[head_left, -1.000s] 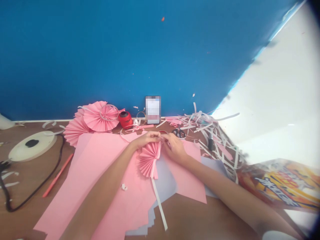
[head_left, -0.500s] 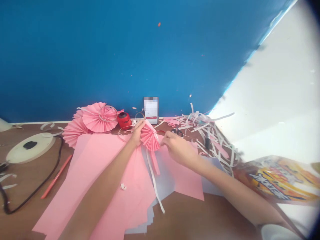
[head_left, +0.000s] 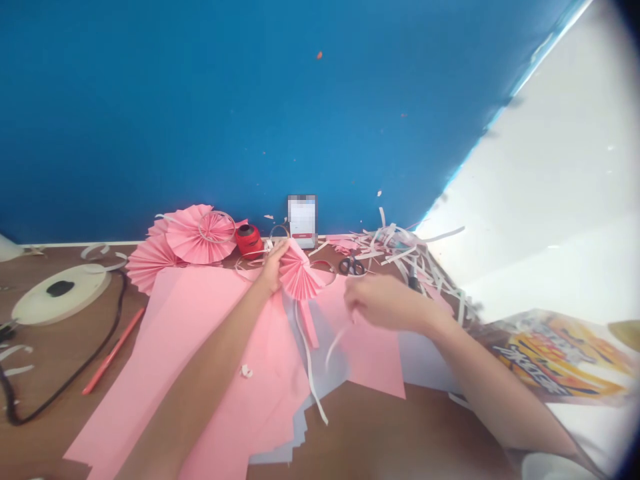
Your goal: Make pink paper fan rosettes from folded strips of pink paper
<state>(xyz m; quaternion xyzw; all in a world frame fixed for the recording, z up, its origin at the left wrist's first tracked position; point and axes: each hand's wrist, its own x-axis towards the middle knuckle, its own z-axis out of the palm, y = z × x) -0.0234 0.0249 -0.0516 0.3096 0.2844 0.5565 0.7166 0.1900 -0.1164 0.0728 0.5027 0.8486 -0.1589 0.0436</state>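
Left hand [head_left: 274, 267] grasped a pleated pink fan [head_left: 301, 273] by its left side, above the pink sheets [head_left: 200, 347] and grey sheets [head_left: 320, 367] at mid-table. Right hand [head_left: 373, 301], just right of the fan and apart from it, had its fingers bent together; a thin pale strip [head_left: 336, 347], slightly blurred, appeared pinched there. Progress, as judged: pleating done on this piece, spread only partway; a pink tail and a white strip [head_left: 312, 387] hung below it. Pleated rosettes [head_left: 200, 233] at back left looked finished; by comparison, this one remained short of a full round. Flat sheets lay unpleated. Edges: blue wall [head_left: 200, 120] bounded the rear, with a phone [head_left: 303, 223] standing against it; scissors [head_left: 352, 266] lay just behind the right hand, and heaped paper strips [head_left: 400, 243] limited reach toward the back right. Most room for moving was on the near side, where brown tabletop [head_left: 380, 427] showed between the sheets and right forearm.
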